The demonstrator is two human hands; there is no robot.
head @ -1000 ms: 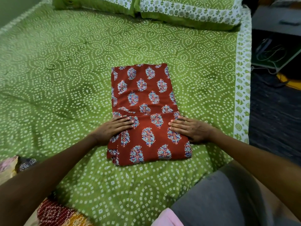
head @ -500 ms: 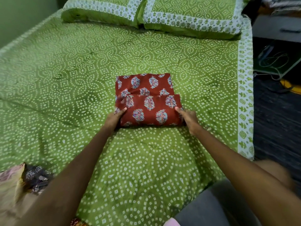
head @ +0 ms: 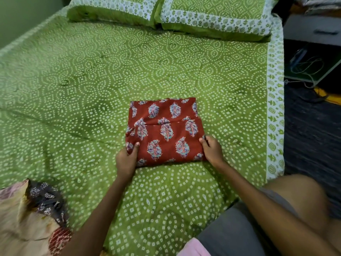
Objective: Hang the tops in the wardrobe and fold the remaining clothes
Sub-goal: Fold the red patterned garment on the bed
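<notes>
A red printed garment (head: 164,130) with pale blue motifs lies folded into a compact rectangle on the green bed cover (head: 92,85). My left hand (head: 126,159) grips its near left corner, thumb on top of the cloth. My right hand (head: 212,150) grips the near right edge, fingers curled round the fold. The folded upper layer covers the near two thirds of the garment, and a strip of the lower layer shows at the far end.
A pile of other clothes (head: 31,217), cream, dark and red prints, lies at the near left. Two green pillows (head: 166,13) sit at the head of the bed. The bed's right edge (head: 275,108) drops to a dark floor with cables (head: 306,65).
The long garment was folded in half away from me, then its fold settled. My hands moved from lying flat on the cloth to gripping the near corners of the folded bundle.
</notes>
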